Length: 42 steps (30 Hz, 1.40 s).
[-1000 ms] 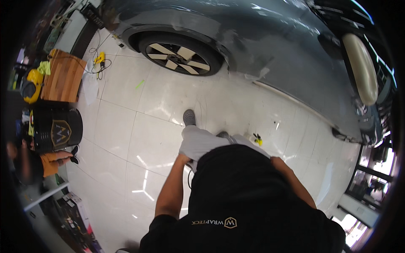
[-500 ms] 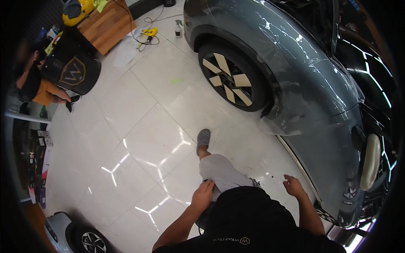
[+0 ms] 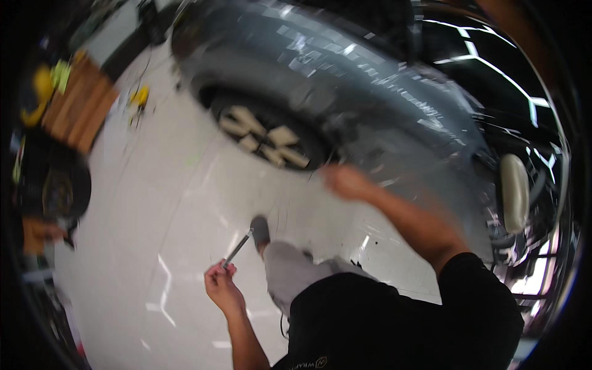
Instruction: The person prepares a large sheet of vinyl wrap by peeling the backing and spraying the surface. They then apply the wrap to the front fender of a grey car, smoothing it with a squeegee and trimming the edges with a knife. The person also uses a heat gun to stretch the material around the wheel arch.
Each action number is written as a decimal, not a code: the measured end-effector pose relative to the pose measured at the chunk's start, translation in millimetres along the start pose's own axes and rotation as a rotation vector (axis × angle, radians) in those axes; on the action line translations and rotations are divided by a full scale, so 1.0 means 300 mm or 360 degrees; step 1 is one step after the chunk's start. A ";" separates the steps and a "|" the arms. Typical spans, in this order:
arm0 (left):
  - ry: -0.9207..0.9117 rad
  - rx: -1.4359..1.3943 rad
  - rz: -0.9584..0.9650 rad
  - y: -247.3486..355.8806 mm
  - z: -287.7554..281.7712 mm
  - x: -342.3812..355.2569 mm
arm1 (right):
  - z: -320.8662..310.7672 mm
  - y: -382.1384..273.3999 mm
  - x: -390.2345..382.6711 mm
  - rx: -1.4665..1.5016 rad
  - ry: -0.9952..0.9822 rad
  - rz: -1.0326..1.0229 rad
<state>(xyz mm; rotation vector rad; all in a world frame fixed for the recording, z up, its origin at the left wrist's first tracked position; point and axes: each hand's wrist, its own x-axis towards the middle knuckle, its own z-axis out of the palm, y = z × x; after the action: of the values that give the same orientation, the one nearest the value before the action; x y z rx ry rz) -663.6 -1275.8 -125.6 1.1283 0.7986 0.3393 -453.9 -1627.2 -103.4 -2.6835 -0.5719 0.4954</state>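
My left hand (image 3: 222,280) is closed on a slim, dark grey pen-like tool (image 3: 238,248) with a pale tip, held upward over the floor at the lower middle. My right hand (image 3: 345,182) is raised beside the grey car's lower front panel (image 3: 394,148), just right of the wheel (image 3: 271,139) with cream-coloured inserts; whether it touches the car I cannot tell. Motion smears its fingers, so what it holds, if anything, is unclear. My grey shoe (image 3: 260,229) is on the pale tiled floor below.
At the left stand a wooden block (image 3: 79,105), a black drum (image 3: 65,185) and a yellow machine (image 3: 42,89). A person's legs (image 3: 40,233) show beside the drum. A yellow tool (image 3: 140,97) with cords lies on the floor. The car's mirror (image 3: 513,192) juts out at the right.
My left hand has left my thigh and now holds the tool out in front. My right hand has lifted toward the car's front panel. The view has turned and blurred.
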 end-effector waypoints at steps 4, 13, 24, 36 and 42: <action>-0.0694 -0.0124 -0.0023 0.119 0.517 -0.023 | -0.141 -0.371 -0.086 0.1253 0.0033 -0.0179; -0.1863 0.0794 0.1617 0.474 1.461 0.040 | -0.627 -0.100 -0.211 0.1816 0.1407 0.0246; -0.1882 0.1902 0.2592 0.558 2.202 0.318 | -0.778 0.115 -0.163 0.1324 0.1170 0.0253; -0.2180 0.1116 0.2264 0.568 2.163 0.350 | -0.765 0.074 0.192 0.0510 0.1782 0.0690; -0.2096 0.0937 0.2393 0.551 2.157 0.361 | -0.795 0.062 0.280 0.0276 0.1947 0.0876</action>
<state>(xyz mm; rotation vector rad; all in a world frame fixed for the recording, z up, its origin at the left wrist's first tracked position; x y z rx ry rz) -102.6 -1573.9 106.8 1.9581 -1.3227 0.4606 -280.0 -1668.4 76.3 -2.3436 0.5288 -0.9076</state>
